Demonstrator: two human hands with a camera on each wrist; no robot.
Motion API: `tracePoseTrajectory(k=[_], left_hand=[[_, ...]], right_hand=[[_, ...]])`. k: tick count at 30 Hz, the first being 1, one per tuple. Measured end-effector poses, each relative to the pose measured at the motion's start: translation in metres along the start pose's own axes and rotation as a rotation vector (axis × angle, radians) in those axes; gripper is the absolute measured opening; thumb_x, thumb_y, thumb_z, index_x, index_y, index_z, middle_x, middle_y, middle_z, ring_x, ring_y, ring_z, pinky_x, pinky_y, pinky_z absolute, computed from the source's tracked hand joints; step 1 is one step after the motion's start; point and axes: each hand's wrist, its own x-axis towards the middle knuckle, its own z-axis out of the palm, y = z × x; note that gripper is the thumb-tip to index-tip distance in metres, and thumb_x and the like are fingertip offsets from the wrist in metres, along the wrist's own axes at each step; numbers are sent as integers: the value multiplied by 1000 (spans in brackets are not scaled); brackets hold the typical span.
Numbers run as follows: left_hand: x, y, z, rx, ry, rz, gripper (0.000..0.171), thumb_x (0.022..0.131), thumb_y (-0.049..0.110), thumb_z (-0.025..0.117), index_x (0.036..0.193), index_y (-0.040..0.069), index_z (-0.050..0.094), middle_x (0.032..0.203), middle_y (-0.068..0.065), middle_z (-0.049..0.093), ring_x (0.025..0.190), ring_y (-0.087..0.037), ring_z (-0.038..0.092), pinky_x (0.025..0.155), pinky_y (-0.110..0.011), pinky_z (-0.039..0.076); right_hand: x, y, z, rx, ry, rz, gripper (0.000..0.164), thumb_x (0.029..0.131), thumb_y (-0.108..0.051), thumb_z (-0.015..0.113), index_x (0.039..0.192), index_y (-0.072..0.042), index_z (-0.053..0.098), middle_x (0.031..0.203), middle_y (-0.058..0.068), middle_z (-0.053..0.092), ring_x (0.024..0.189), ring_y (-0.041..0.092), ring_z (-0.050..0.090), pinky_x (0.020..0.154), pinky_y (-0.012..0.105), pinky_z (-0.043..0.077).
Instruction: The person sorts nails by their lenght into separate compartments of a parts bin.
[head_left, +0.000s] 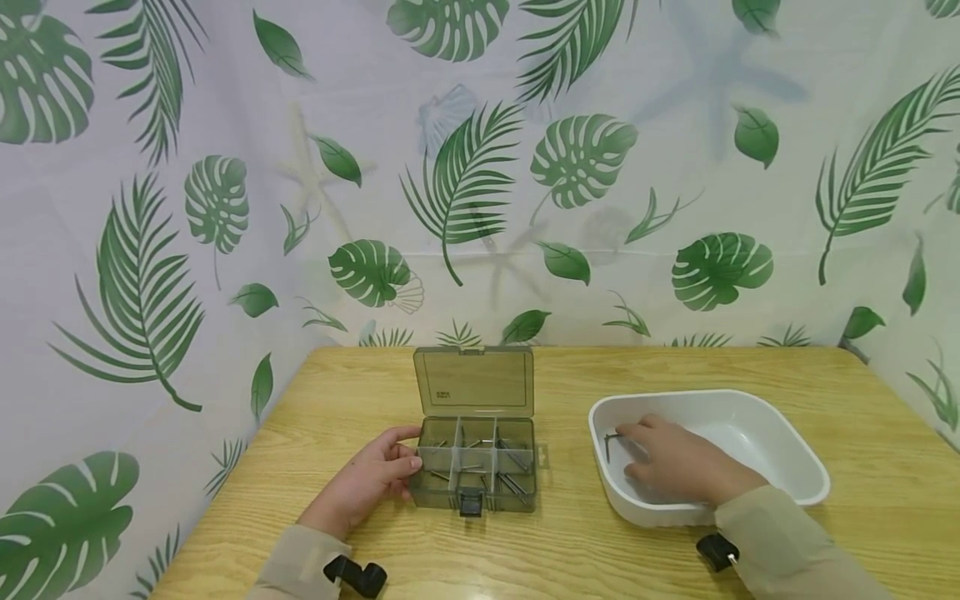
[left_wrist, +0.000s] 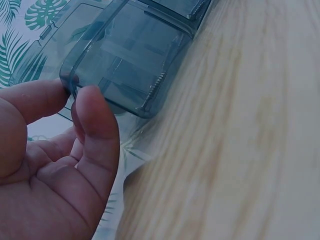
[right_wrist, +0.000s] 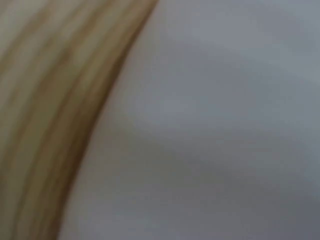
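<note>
A smoky-grey clear plastic compartment box stands on the table with its lid raised. Metal screws lie in several of its compartments. My left hand holds the box by its left side; in the left wrist view, thumb and fingers grip a corner. Inside the white plastic basin reaches my right hand, thumb and fingers apart. By its fingertips lie thin metal pieces, seemingly screws; whether they touch is unclear. The right wrist view shows only the blurred white basin wall.
Both objects stand on a wood-grain table, box left of basin, with a stretch of tabletop between them. A black latch sits on the box's front. Leaf-printed cloth hangs behind the table and along its sides.
</note>
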Motion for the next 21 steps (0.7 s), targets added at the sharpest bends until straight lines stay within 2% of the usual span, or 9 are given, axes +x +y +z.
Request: tracePoseTrajectory(k=[6,10,16,17,21], left_hand=[[0,1,0,2,5,-6,58,105,10,55,157,4,30,105,-11,49,74,-18,48,67,-33,53],[0,2,0,5,9,-7,58,105,11,56,157,4,30,105,-12,50,74,-18,49,67,-33,52],[-1,3,1,13,9,-4,58,105,11,55,156,2,30,104,-12,50,73,-18,49,67,-33,53],[-1,3,1,13,9,-4,58,105,11,55,156,2,30,104,-12,50,73,-18,49,67,-33,53],[-1,4,1,13,11,-4,58,105,11,55,156,2,30,104,-11,50,72,-18,48,67,-34,52]], right_hand=[[-2,-1,1,-29,7,-19,53,89,-26,72,136,-3,62,116,13,56,98,26,58,87,51,51],[-1,0,1,-16,9,3,43,88,-24,73,128,-9,67,109,9,55,90,21,56,81,49,52],[-1,2,1,11,-26,53,11,89,-20,73,97,-20,65,94,2,49,78,17,49,69,40,47],[-2,2,1,13,-30,48,9,90,-18,72,92,-20,63,91,2,49,76,17,48,67,38,46],[-4,0,-1,10,-32,16,18,91,-12,68,78,-20,60,80,-2,49,69,15,46,64,34,42]])
